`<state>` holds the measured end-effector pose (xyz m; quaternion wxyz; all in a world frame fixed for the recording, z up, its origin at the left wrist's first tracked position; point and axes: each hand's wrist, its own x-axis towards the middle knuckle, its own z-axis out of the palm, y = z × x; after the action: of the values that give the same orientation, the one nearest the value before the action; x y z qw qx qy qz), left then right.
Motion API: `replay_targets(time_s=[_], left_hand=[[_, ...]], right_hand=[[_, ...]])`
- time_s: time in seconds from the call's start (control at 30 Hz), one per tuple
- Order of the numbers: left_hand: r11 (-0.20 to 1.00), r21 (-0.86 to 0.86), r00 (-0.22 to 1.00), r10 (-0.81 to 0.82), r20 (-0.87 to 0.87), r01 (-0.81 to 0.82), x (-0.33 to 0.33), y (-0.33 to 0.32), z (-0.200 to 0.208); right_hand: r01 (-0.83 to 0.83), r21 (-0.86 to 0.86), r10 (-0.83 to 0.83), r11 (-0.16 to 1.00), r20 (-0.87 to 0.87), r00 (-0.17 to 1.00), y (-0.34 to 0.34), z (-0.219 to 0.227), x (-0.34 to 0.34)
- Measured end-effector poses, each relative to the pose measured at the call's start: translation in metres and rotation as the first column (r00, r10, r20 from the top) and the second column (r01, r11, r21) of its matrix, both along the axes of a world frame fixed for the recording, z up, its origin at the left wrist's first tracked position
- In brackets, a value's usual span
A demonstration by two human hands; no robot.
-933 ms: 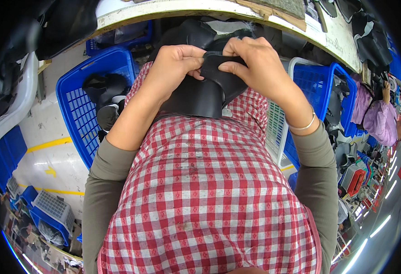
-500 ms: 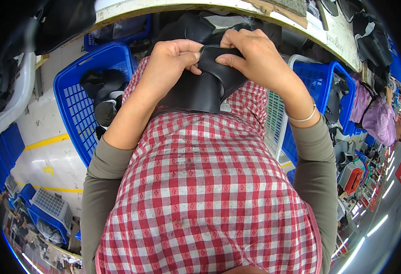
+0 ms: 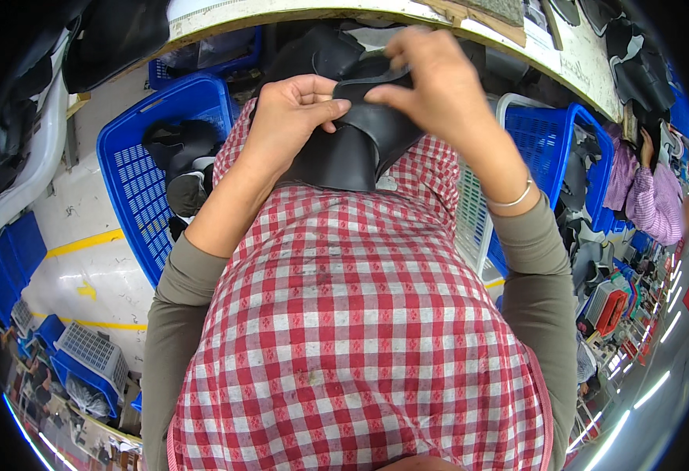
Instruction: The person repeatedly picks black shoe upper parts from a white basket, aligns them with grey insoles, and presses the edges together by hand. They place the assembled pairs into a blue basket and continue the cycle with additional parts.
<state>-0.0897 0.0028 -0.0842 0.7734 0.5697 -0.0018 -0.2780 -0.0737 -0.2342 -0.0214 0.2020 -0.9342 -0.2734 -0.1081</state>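
Observation:
A black leather-like shoe-upper piece (image 3: 336, 161) lies over my lap, its upper edge bent into a raised, curved band. My left hand (image 3: 285, 118) pinches the left end of that edge between thumb and fingers. At the right side of the same piece is my right hand (image 3: 442, 86), blurred by motion. Its thumb points left, close to the edge, and its fingers are lifted above and apart from the thumb. Whether the thumb touches the piece I cannot tell. More black pieces (image 3: 336, 51) lie just beyond my hands, below the table edge.
A blue basket (image 3: 128, 177) with black pieces stands left of my lap. On the right are a white basket (image 3: 474, 212) and a blue basket (image 3: 533, 137). The white worktable edge (image 3: 281, 16) crosses ahead. A person in a purple checked sleeve (image 3: 657, 200) is at far right.
My right hand has lifted its fingers off the piece's edge and moved slightly up, thumb and fingers spreading. My left hand keeps its pinch, shifted slightly down. The piece's edge now bends open more.

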Motion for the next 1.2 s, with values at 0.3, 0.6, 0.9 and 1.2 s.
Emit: replay_targets(time_s=[0.3, 0.6, 0.9, 1.2], left_hand=[[0.903, 0.354, 0.938, -0.312, 0.152, 0.243, 0.018, 0.025, 0.004], [0.803, 0.335, 0.846, -0.532, 0.031, 0.492, 0.045, 0.006, 0.012], [0.873, 0.285, 0.887, -0.443, 0.126, 0.396, 0.037, -0.005, 0.010], [0.890, 0.201, 0.879, -0.443, 0.175, 0.409, 0.037, 0.000, 0.003]], right_hand=[[0.321, 0.367, -0.020, 0.873, -0.631, 0.775, -0.026, -0.015, -0.033], [0.358, 0.271, -0.135, 0.893, -0.598, 0.790, -0.015, -0.016, -0.040], [0.442, 0.293, -0.233, 0.848, -0.542, 0.807, -0.011, -0.015, -0.045], [0.542, 0.373, -0.211, 0.753, -0.643, 0.736, -0.014, -0.020, -0.046]])
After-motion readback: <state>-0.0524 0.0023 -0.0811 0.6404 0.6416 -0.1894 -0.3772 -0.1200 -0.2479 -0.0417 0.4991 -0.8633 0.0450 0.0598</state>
